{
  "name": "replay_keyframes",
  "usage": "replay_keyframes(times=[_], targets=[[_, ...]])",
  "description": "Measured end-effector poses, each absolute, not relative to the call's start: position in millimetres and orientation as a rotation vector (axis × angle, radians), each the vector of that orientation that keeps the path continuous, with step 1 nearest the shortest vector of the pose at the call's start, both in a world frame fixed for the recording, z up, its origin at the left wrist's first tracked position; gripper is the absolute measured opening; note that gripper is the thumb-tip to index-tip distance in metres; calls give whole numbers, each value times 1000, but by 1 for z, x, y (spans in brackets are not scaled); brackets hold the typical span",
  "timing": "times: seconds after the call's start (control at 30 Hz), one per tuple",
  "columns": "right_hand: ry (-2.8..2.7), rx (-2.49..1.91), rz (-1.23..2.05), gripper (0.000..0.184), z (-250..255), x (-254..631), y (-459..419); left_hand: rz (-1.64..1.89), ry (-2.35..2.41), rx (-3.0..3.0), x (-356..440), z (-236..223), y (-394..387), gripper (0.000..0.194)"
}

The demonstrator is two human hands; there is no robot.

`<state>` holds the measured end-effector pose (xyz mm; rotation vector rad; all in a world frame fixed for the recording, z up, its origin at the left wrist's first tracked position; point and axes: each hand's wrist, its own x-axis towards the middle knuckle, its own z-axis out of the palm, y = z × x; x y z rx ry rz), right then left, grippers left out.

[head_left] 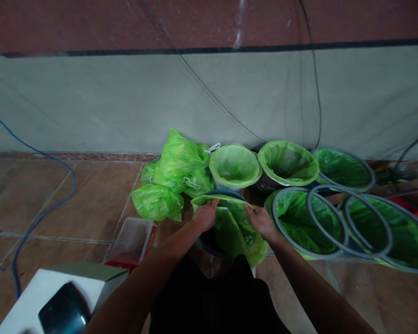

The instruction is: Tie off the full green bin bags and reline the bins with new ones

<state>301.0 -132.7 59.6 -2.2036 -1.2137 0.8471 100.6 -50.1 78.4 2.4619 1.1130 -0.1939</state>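
Green bag is hanging between the two hands at the lower middle of the frame, draping partly over a dark blue bin. The left hand is pinching one side of its edge and the right hand is pinching the other, so the mouth is being spread between them. Just above, a pale bin and a dark bin are standing lined with green near the wall. Full green bags are lying heaped left of centre. At the right, a grey ring is resting across lined bins. At the lower left, a white box is standing near a clear box.
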Motion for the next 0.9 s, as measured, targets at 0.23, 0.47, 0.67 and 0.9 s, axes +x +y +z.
replay_keyframes(times=[0.23,0.47,0.67,0.9], targets=[[-881,-2323,782,54,46,321,-137,2,699,2368,42,87,-50,29],[-1083,-2467,765,35,59,338,-147,-67,879,2328,-36,75,-57,35],[-1777,-2452,135,71,87,295,-139,118,1158,2345,8,104,-58,22],[-2318,-2186,107,25,71,272,-121,107,1454,2549,70,120,-52,48]])
